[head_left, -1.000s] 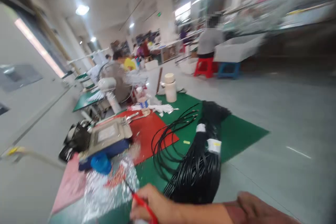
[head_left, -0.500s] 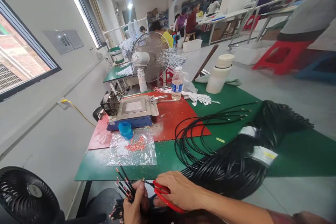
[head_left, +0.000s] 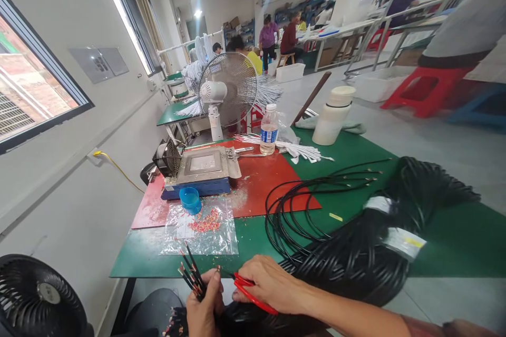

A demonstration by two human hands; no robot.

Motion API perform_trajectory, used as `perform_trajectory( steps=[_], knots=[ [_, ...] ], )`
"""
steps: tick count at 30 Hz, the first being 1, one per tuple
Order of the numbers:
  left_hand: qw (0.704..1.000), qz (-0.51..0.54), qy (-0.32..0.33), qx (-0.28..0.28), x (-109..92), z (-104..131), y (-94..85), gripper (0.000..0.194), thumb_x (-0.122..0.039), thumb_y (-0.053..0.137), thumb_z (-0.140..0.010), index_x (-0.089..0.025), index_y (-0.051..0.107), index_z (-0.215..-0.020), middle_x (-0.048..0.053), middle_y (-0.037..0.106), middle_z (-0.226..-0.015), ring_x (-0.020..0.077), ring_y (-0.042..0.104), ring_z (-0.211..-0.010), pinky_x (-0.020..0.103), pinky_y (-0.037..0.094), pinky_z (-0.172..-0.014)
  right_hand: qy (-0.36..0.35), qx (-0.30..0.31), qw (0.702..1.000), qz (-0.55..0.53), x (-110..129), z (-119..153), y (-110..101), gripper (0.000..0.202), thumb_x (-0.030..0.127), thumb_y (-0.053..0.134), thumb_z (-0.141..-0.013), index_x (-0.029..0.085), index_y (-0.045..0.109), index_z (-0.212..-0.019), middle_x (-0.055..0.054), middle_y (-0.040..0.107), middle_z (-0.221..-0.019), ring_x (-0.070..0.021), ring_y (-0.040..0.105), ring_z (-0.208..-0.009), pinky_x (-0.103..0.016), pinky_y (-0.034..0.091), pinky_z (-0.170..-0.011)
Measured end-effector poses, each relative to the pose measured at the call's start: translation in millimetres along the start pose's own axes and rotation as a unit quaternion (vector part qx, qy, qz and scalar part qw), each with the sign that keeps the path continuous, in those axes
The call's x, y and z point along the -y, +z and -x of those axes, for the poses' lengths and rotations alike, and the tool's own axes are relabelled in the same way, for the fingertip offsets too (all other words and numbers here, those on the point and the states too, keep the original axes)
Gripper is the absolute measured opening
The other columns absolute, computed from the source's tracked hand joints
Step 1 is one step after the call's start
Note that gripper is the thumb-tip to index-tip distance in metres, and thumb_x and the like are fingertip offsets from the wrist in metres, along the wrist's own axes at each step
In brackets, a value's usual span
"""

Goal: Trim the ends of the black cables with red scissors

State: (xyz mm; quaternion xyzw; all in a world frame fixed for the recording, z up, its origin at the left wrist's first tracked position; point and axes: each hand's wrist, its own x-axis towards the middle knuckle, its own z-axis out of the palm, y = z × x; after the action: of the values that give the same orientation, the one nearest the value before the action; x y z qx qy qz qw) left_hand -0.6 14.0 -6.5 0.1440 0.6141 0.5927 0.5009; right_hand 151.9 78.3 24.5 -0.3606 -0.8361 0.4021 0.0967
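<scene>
My left hand (head_left: 204, 303) is closed around several black cables (head_left: 193, 273), whose ends with reddish and bare wires stick up past the fingers. One short cable end is pinched between the thumb and forefinger. Just to the right, my right hand (head_left: 274, 283) grips red-handled scissors (head_left: 255, 295), their dark tips pointing left at that pinched end. Whether the blades touch the wire I cannot tell. More black cables lie below both hands, partly hidden. A thick bundle of black cables (head_left: 356, 258) with white labels rests on the green table (head_left: 454, 242) to the right.
On the table are a clear plastic bag (head_left: 225, 239) with red scraps, a blue cup (head_left: 190, 200), a heating device (head_left: 201, 168) with a small fan, a water bottle (head_left: 268, 134), and a cream flask (head_left: 334, 116). A black fan (head_left: 43, 295) stands at lower left. People sit farther back.
The scissors have shifted slightly right, away from the pinched cable end. The view has tilted a little. In the background, a person in purple now stands more upright.
</scene>
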Motion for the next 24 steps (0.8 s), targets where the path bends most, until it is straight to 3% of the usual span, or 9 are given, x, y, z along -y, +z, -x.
perform_trajectory(
  steps=[7, 11, 15, 19, 24],
  knots=[
    [0.999, 0.005, 0.011, 0.047, 7, -3, -2.3, 0.034, -0.038, 0.068, -0.06, -0.013, 0.066, -0.083, -0.007, 0.043, -0.041, 0.0036, 0.037, -0.04, 0.019, 0.026, -0.045, 0.041, -0.006, 0.978, -0.206, -3, -12, 3, 0.049, 0.056, 0.053, -0.072, 0.014, 0.042, -0.049, 0.006, 0.032, -0.043, -0.0045, 0.03, -0.042, -0.018, 0.02, -0.041],
    [0.997, 0.033, 0.017, 0.065, 9, 2, -3.3, 0.035, -0.035, 0.07, -0.058, -0.014, 0.066, -0.086, -0.005, 0.048, -0.042, 0.0048, 0.041, -0.043, 0.019, 0.029, -0.048, 0.069, 0.006, 0.911, -0.405, 3, -21, 6, 0.046, 0.058, 0.054, -0.071, 0.014, 0.05, -0.056, 0.007, 0.037, -0.04, -0.0038, 0.03, -0.034, -0.017, 0.024, -0.037],
    [0.997, 0.032, 0.028, 0.07, 8, 7, -4.0, 0.033, -0.035, 0.071, -0.057, -0.015, 0.066, -0.084, -0.004, 0.05, -0.039, 0.0057, 0.042, -0.041, 0.021, 0.029, -0.048, 0.07, 0.034, 0.866, -0.495, 9, -28, 10, 0.048, 0.058, 0.056, -0.068, 0.013, 0.051, -0.055, 0.006, 0.04, -0.038, -0.0037, 0.032, -0.031, -0.017, 0.023, -0.033],
    [0.996, 0.003, 0.056, 0.064, 8, 9, -5.4, 0.023, -0.035, 0.068, -0.06, -0.014, 0.066, -0.068, -0.004, 0.049, -0.037, 0.0062, 0.041, -0.041, 0.022, 0.028, -0.048, 0.058, 0.043, 0.863, -0.499, 12, -30, 14, 0.047, 0.057, 0.058, -0.067, 0.013, 0.049, -0.053, 0.006, 0.04, -0.038, -0.0032, 0.033, -0.03, -0.017, 0.02, -0.031],
    [0.997, -0.001, 0.051, 0.059, 11, 9, -7.1, 0.021, -0.035, 0.067, -0.062, -0.015, 0.064, -0.065, -0.005, 0.047, -0.037, 0.0063, 0.04, -0.041, 0.023, 0.028, -0.048, 0.038, -0.004, 0.896, -0.443, 11, -25, 21, 0.042, 0.05, 0.061, -0.069, 0.013, 0.048, -0.055, 0.006, 0.042, -0.041, -0.0032, 0.037, -0.034, -0.016, 0.024, -0.035]
  ],
)
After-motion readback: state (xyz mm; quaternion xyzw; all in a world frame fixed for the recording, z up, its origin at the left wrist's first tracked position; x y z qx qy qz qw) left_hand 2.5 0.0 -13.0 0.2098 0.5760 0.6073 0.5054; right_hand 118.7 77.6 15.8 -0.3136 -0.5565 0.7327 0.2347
